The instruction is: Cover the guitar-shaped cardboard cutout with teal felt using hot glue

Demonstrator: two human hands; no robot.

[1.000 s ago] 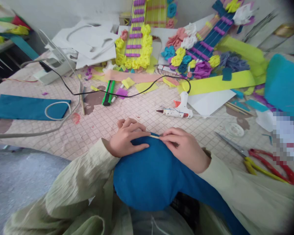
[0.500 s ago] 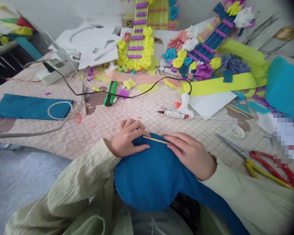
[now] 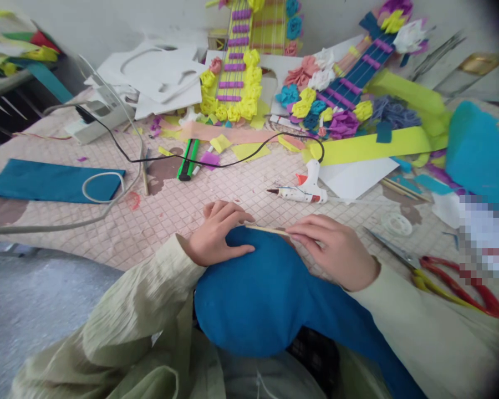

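A rounded piece covered in blue crepe paper [image 3: 251, 299] rests on my lap, leaning at the table edge, with a long blue strip trailing off to the right. My left hand [image 3: 218, 235] holds its upper left edge, thumb on the near face and fingers over the top. Between the thumb and fingers of my right hand [image 3: 335, 246] is a thin wooden stick [image 3: 268, 229]. The stick lies along the piece's top edge, its left end close to my left fingertips. Just beyond, a white glue gun [image 3: 301, 191] lies on the table.
Scissors with red and yellow handles [image 3: 453, 282] lie at right, near a tape roll [image 3: 396, 224]. A green cutter [image 3: 188, 159] and black cord [image 3: 228, 164] lie farther back. Paper-flower guitars [image 3: 237, 72] stand behind. Folded blue paper [image 3: 54, 180] and a power strip [image 3: 93, 123] are at left.
My right hand has lifted slightly up and right, carrying the stick from the blue face to the top edge. My left hand stays almost in place.
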